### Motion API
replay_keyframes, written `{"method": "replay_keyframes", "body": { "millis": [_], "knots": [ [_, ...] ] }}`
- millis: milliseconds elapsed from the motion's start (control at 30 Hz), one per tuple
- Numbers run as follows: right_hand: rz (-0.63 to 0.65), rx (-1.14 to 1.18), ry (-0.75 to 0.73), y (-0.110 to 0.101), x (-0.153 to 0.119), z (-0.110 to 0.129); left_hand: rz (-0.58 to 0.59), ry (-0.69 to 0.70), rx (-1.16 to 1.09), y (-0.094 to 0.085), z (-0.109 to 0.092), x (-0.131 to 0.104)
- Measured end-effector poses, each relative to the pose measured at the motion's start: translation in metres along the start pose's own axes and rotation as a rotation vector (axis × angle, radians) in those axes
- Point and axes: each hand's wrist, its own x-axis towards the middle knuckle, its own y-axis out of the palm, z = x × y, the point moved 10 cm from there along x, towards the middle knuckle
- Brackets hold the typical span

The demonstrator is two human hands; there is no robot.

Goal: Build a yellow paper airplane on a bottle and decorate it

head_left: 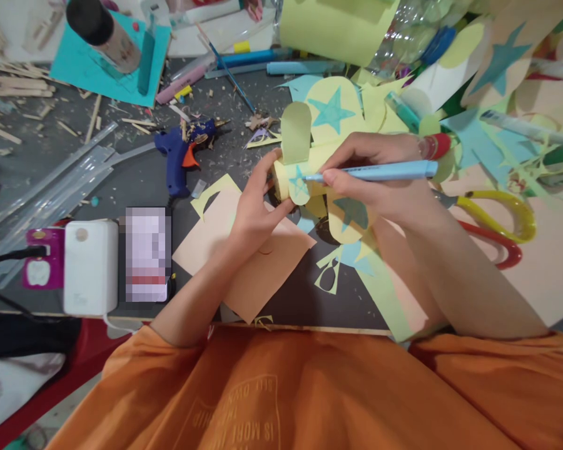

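Observation:
A yellow paper airplane model point(316, 153) with rounded wings lies across the middle, blue stars on its paper parts. My left hand point(263, 200) is closed round its left end, fingers above and thumb below a small rounded tab. My right hand point(373, 165) grips a light blue marker point(385, 170), its tip touching the small blue star point(299, 181) on that tab. Larger stars show on the upper wing point(334, 110) and the lower wing point(349, 215). My right hand hides part of the model's body.
A blue glue gun point(176, 156) lies left of my hands, near clear glue sticks point(60, 194). A white power adapter point(91, 267) and a phone point(146, 255) sit at the front left. Scissors point(497, 219), paper scraps and a plastic bottle point(413, 37) crowd the right side.

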Motion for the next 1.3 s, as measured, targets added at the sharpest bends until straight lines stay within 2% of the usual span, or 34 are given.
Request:
{"method": "replay_keyframes", "body": {
  "millis": [600, 867, 1300],
  "knots": [
    [0.025, -0.022, 0.046, 0.0004, -0.0009, -0.0051, -0.018, -0.006, -0.003, -0.0022, -0.0043, 0.0012],
    [-0.036, -0.044, 0.054, -0.0041, -0.0005, -0.0057, -0.009, -0.020, -0.001, -0.0013, -0.0062, 0.0021],
    [-0.060, -0.065, 0.042, -0.0045, -0.0020, -0.0040, -0.017, -0.018, 0.013, -0.0020, -0.0048, 0.0013]
  ]
}}
